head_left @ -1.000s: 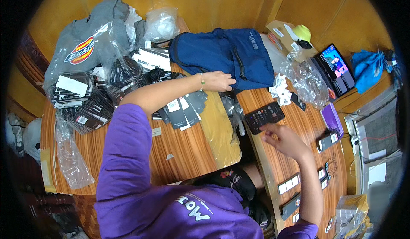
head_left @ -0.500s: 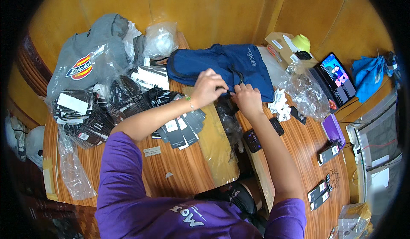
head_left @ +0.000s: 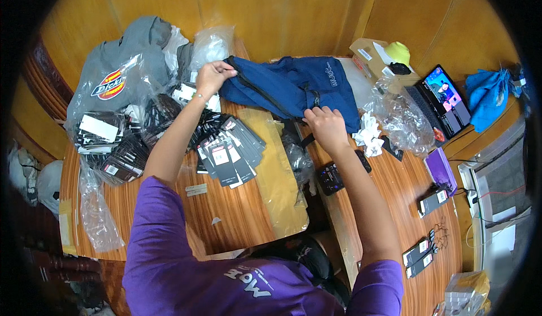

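Observation:
A dark blue backpack [head_left: 288, 84] lies on its side across the far part of the tables, a black zipper running along its near left part. At its left end my left hand [head_left: 213, 79] is closed on the edge of the bag, lifting it a little. My right hand [head_left: 326, 127] has its fingers curled and closed on the near edge, beside a black strap. Next to my left arm, black hang tags [head_left: 228, 158] are fanned out on the wood tabletop.
More bundled tags [head_left: 121, 158] and a bagged grey garment [head_left: 124, 62] fill the left. On the right are crumpled white paper [head_left: 368, 136], clear plastic [head_left: 403, 118], a phone [head_left: 330, 179], a laptop [head_left: 446, 99] and a purple box [head_left: 440, 172]. A gap separates the two tables.
My left hand has moved left and away from beside my right hand to the backpack's left end, which is now raised. My right hand stays at the near edge.

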The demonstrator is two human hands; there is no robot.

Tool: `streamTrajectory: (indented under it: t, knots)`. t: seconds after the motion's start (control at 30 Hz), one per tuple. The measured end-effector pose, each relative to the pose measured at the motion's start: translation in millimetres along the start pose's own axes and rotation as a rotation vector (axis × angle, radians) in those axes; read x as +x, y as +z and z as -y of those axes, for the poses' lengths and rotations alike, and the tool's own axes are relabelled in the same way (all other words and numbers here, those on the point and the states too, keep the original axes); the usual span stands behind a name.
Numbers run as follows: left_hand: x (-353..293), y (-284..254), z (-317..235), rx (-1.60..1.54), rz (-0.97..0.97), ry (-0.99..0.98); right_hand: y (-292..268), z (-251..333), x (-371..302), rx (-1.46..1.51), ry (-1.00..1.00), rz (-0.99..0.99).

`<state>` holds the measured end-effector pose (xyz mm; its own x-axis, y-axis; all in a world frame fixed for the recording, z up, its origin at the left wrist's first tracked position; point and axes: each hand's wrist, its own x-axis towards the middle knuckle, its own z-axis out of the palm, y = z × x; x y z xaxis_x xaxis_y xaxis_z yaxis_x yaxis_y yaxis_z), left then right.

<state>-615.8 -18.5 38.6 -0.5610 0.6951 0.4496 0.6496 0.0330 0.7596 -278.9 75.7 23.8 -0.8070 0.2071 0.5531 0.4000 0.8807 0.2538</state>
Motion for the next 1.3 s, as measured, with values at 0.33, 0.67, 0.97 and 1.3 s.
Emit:
streamTrajectory:
  t: [0.33, 0.67, 0.97, 1.3]
  knots:
    - [-49, -8, -161, 0.466, -0.058, 0.666, -80, 36, 70, 0.468, 0.200, -0.247]
    - [71, -1, -14, -0.178, 0.237, 0.016, -49, 21, 103, 0.701, 0.287, -0.059]
    - [18, 59, -126, 0.175, -0.478, 0.822, -47, -88, 77, 0.642, 0.509, -0.160]
    - [61, 146, -87, 0.348, 0.850, 0.292, -127, -78, 126, 0.617, 0.223, -0.277]
